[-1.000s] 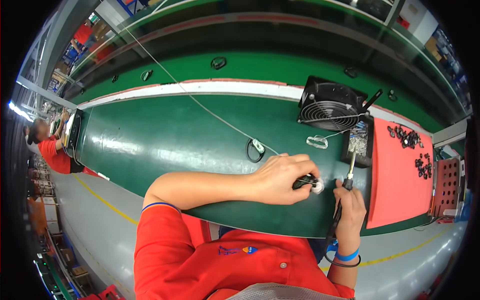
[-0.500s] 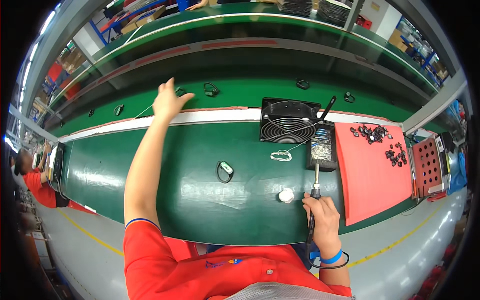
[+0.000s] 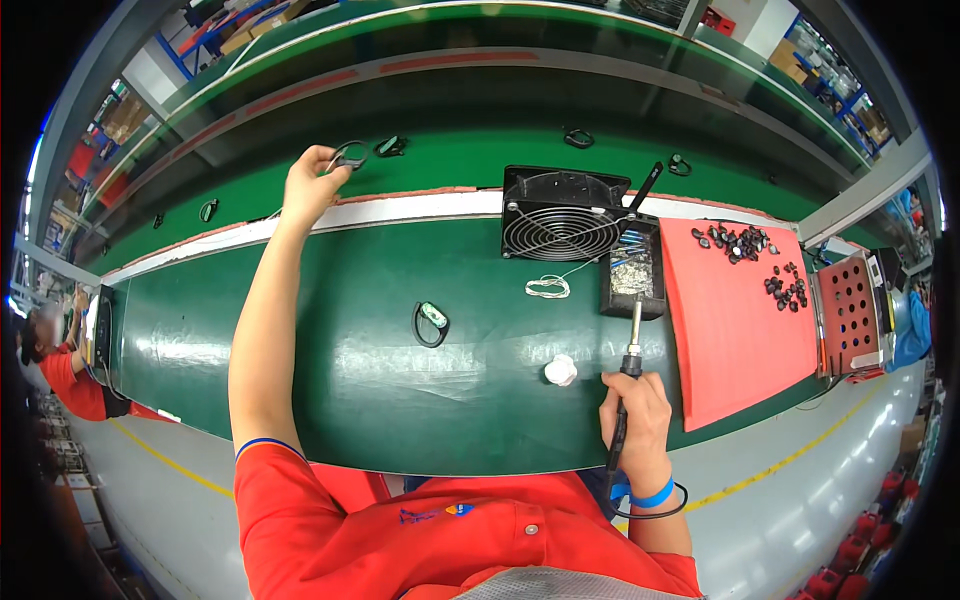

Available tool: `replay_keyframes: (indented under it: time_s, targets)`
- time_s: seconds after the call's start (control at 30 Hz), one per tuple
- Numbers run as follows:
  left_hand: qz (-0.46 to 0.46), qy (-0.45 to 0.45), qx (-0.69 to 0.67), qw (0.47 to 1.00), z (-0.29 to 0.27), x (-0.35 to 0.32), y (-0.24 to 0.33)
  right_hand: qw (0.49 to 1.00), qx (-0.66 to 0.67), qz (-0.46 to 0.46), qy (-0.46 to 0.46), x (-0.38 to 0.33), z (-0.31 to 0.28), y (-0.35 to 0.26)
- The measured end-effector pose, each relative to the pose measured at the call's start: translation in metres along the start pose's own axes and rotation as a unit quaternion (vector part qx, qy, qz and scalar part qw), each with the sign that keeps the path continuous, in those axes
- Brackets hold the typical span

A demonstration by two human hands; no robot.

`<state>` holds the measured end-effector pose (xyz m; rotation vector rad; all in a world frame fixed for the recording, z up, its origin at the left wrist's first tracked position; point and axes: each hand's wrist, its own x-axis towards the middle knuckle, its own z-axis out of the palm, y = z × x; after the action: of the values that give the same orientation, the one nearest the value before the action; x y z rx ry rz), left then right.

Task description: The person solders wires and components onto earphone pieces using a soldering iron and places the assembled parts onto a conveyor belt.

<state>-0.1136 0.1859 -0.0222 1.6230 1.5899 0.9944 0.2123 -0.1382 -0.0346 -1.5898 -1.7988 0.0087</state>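
My left hand [image 3: 312, 188] reaches over the far green strip and pinches a black ear-hook earphone [image 3: 349, 157] between thumb and fingers. My right hand [image 3: 640, 410] is closed around a soldering iron [image 3: 630, 365], its metal tip pointing away from me toward a black box [image 3: 647, 308] of metallic shavings. Another ear-hook earphone [image 3: 432, 322], with a green circuit board exposed, lies mid-bench on the green mat [image 3: 370, 400]. Left of the iron sits a small white round lump [image 3: 561, 371]. A loose coil of thin wire [image 3: 548, 287] rests beyond it.
A black fan [image 3: 565, 225] stands at the back of the bench. On the right, a pink foam sheet [image 3: 740, 350] carries heaps of small black parts [image 3: 735, 243]. More earphones [image 3: 390, 146] lie along the far strip. At far left sits a person in red [image 3: 70, 375].
My left hand has closed on an earphone at the far strip, its fingers spread before. The soldering iron stays in my right hand. The whole view has shifted slightly.
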Motion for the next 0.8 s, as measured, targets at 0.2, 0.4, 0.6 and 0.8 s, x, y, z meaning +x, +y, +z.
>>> replay_keyframes:
  time_s: [0.2, 0.4, 0.6, 0.8]
  targets:
    - [0.109, -0.163, -0.099, 0.976, 0.023, -0.066, 0.056, 0.995, 0.087, 0.029, 0.030, 0.007, -0.002, -0.006]
    - [0.100, -0.338, -0.049, 0.935, 0.053, -0.133, 0.091, 0.969, 0.229, 0.086, 0.033, 0.026, 0.011, -0.012]
    - [0.074, -0.416, -0.069, 0.904, 0.074, -0.162, 0.087, 0.972, 0.221, 0.079, -0.001, 0.033, 0.025, -0.017]
    - [-0.041, -0.464, -0.141, 0.874, 0.078, -0.167, 0.079, 0.994, 0.104, 0.033, -0.004, 0.033, 0.031, -0.018]
